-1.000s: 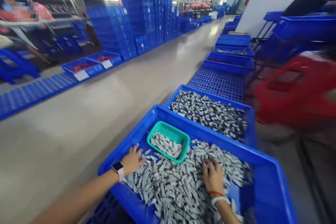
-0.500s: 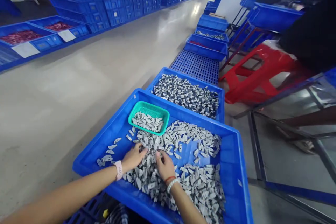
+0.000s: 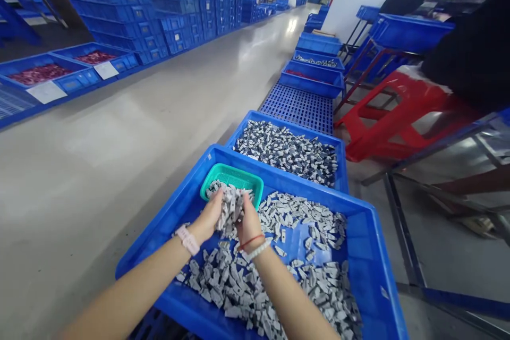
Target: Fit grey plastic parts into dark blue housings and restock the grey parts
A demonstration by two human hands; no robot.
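Note:
Between my left hand (image 3: 210, 216) and my right hand (image 3: 248, 219) a heap of small grey parts (image 3: 231, 207) is cupped, the palms facing each other. Both hands are at the near edge of a green plastic basket (image 3: 255, 185), which has more of the same parts in it. The basket stands in the far left corner of a large blue tray (image 3: 360, 255). Loose grey parts (image 3: 223, 276) lie spread over the tray floor under and around my wrists. The heap hides some of my fingertips.
Behind the tray is a second blue bin (image 3: 341, 164) of dark and grey parts. A blue slatted pallet (image 3: 298, 106) lies beyond it. At the right stand a red stool (image 3: 398, 111) with a seated person and a metal frame (image 3: 406, 239). Stacked blue crates (image 3: 147, 10) line the left.
My hands have scooped up a heap of grey parts from the tray and brought it up and forward to the green basket. The camera view has shifted slightly.

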